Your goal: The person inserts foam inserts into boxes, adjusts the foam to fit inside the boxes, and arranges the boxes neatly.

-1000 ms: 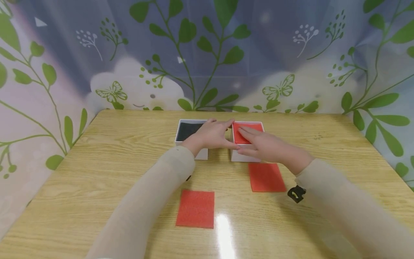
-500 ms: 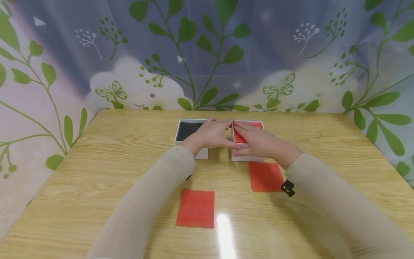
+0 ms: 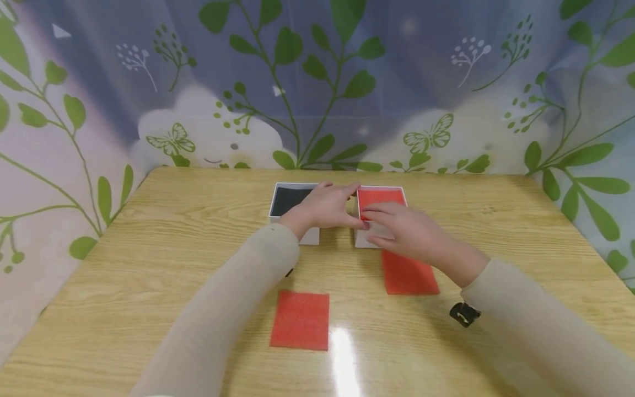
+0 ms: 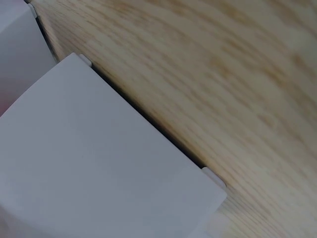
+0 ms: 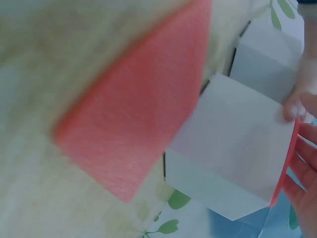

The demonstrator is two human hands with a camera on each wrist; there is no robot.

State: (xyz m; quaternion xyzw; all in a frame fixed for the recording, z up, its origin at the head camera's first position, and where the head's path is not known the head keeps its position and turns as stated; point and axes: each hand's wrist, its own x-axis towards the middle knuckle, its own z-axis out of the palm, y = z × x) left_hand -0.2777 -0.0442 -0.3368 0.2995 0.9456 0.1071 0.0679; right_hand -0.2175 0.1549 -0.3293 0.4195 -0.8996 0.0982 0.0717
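Note:
In the head view, a white box (image 3: 366, 236) stands right of centre, with red felt (image 3: 384, 196) lying flat near its rim. My left hand (image 3: 324, 207) holds that box at its left side, thumb at the front corner and forefinger at the back corner. Over the felt's front part lies my right hand (image 3: 414, 231), its fingers extended; in the right wrist view the fingers (image 5: 307, 171) lie along the felt's edge. A second white box (image 3: 311, 236), with black material (image 3: 289, 199) inside, sits beneath my left hand and wrist, partly covered. The left wrist view shows a plain white box wall (image 4: 99, 148).
Two red felt squares lie on the wooden table (image 3: 124, 275): one square (image 3: 300, 320) front centre, another square (image 3: 409, 274) just before the right box, partly under my right hand. A patterned curtain (image 3: 317, 82) hangs along the table's back edge.
My right hand first slid left across the felt in the box. It has since drawn back right and toward me, uncovering more felt. My left hand stays in place.

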